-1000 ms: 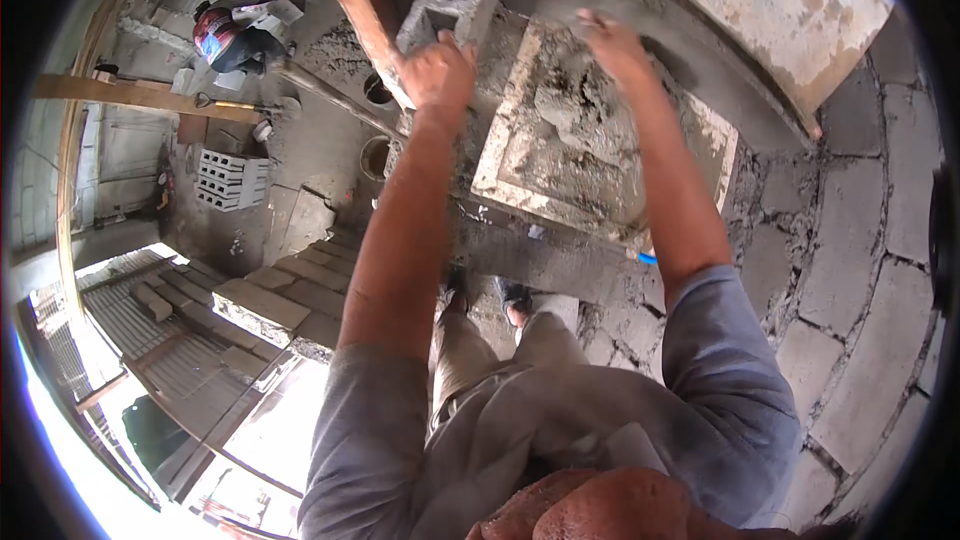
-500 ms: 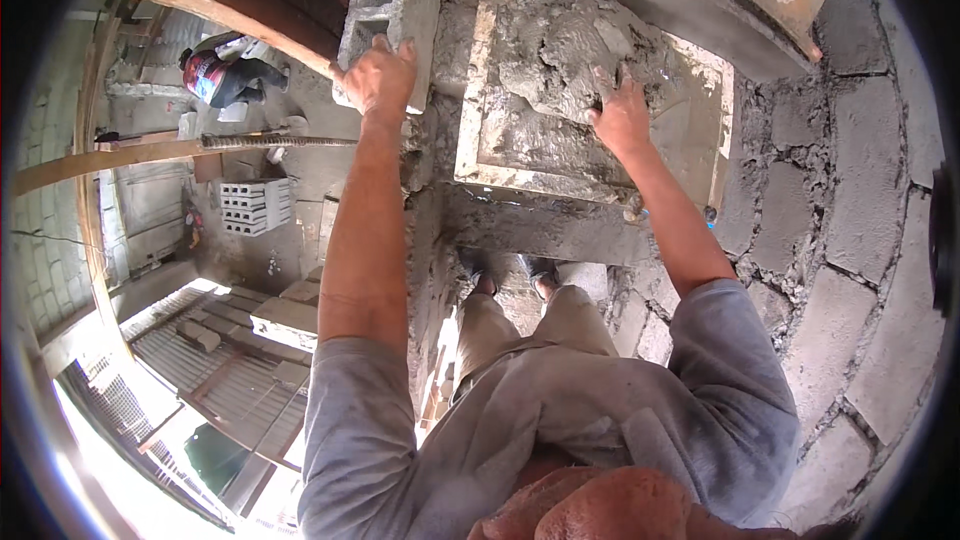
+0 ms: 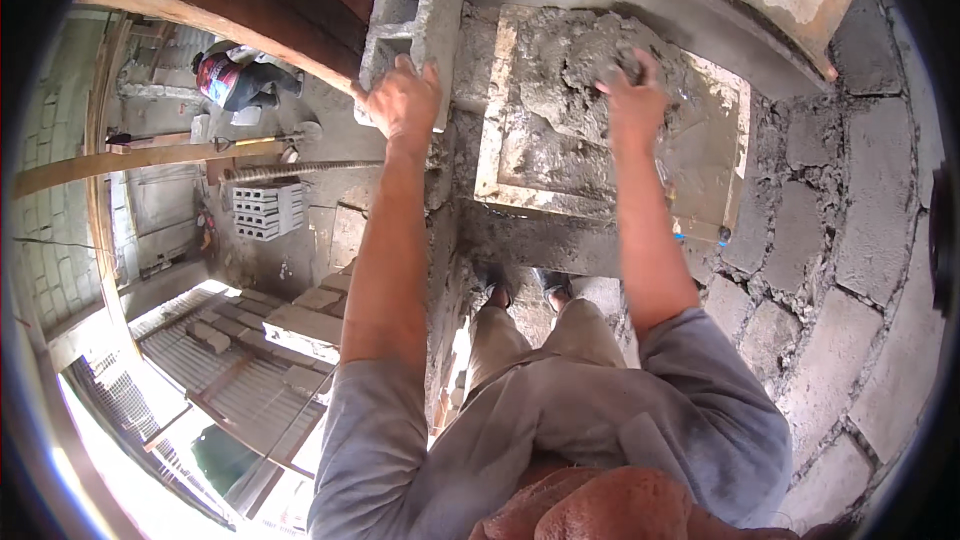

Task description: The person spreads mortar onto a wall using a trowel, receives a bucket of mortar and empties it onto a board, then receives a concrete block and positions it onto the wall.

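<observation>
Up front stands a grey hollow concrete block point(image 3: 449, 40) with its openings showing. My left hand point(image 3: 402, 105) grips its near edge, fingers bent over the rim. To the right lies a shallow mortar board point(image 3: 560, 202) with a pale, worn frame. A heap of wet grey mortar point(image 3: 555, 90) covers its far part. Over that heap my right hand point(image 3: 637, 105), somewhat blurred, has its fingers curled around a dark grey clump of mortar point(image 3: 630, 65).
A wooden beam point(image 3: 220, 25) runs up to the block's left side. Rough block wall point(image 3: 850, 190) rises on the right, with a plastered ledge point(image 3: 640, 0) beyond the board. Far below on the left, a person point(image 3: 235, 80) bends near stacked hollow blocks point(image 3: 268, 210) and a shovel point(image 3: 250, 143).
My right hand has shifted farther over the mortar heap, its fingers now closed around a clump. My left hand stays on the concrete block. The whole view has shifted slightly.
</observation>
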Demonstrator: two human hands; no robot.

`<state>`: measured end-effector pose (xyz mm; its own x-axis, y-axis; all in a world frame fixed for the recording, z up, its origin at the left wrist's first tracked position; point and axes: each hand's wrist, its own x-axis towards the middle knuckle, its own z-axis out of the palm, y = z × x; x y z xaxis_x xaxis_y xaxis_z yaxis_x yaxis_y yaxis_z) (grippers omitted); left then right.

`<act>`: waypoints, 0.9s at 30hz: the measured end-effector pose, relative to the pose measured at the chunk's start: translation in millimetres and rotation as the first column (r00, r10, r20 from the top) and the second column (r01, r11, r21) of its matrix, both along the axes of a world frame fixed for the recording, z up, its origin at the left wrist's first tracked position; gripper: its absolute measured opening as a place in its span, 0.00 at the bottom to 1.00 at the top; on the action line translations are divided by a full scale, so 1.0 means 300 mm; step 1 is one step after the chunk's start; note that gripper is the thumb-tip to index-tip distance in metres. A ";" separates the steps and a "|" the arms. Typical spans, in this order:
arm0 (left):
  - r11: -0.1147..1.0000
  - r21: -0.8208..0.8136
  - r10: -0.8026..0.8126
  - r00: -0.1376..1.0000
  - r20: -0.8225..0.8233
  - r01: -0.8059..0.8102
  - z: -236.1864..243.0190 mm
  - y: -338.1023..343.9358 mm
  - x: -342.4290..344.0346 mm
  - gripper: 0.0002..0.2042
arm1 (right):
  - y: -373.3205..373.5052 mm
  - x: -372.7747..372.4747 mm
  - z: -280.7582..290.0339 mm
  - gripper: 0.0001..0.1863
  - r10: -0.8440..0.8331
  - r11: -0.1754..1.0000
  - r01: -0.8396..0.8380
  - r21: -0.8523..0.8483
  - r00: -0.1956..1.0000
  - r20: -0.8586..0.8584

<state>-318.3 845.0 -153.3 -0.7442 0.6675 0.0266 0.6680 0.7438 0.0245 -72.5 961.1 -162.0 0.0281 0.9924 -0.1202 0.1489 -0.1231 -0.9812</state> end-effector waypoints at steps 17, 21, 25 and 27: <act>0.992 0.115 -0.049 0.998 -0.050 0.055 -0.018 0.021 0.003 0.15 | 0.146 -0.830 -0.566 0.34 0.308 0.944 -0.278 -0.181 0.936 0.172; 0.985 0.150 -0.072 0.995 -0.071 0.082 -0.033 0.004 -0.011 0.15 | 0.157 -0.841 -0.547 0.31 0.359 0.912 -0.330 -0.242 0.930 0.085; 0.983 0.159 -0.071 0.986 -0.148 0.095 -0.050 -0.005 -0.018 0.16 | 0.218 -0.793 -0.549 0.27 0.409 0.903 -0.429 0.017 0.872 0.270; 0.986 0.144 -0.068 0.992 -0.108 0.084 -0.042 0.002 -0.013 0.16 | 0.265 -0.792 -0.553 0.27 0.382 0.907 -0.419 0.027 0.850 0.364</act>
